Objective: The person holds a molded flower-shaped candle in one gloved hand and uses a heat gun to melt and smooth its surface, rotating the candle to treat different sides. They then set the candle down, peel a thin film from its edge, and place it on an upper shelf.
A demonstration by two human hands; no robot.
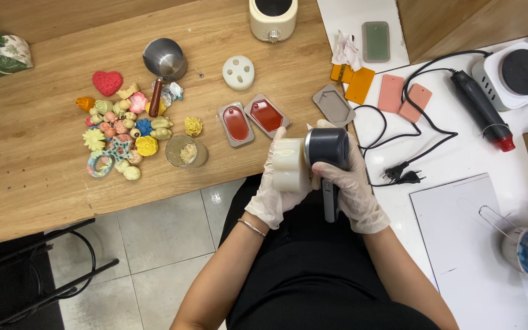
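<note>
Closest in, over a black-clad lap: gloved left hand [274, 190] wrapped around a cream cylindrical mould [289, 164], gloved right hand [351, 183] gripping a dark heat gun [328, 153] with its barrel pressed against that mould. Beyond, wooden table [32, 153] bearing a heap of small coloured wax shapes [123, 128], two grey moulds with red filling [252, 119], a steel pitcher [164, 61].

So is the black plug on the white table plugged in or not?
Not plugged in. The black plug lies loose on the white table, prongs bare, with no socket around it; its cord loops back toward the red-tipped black tool.
</note>
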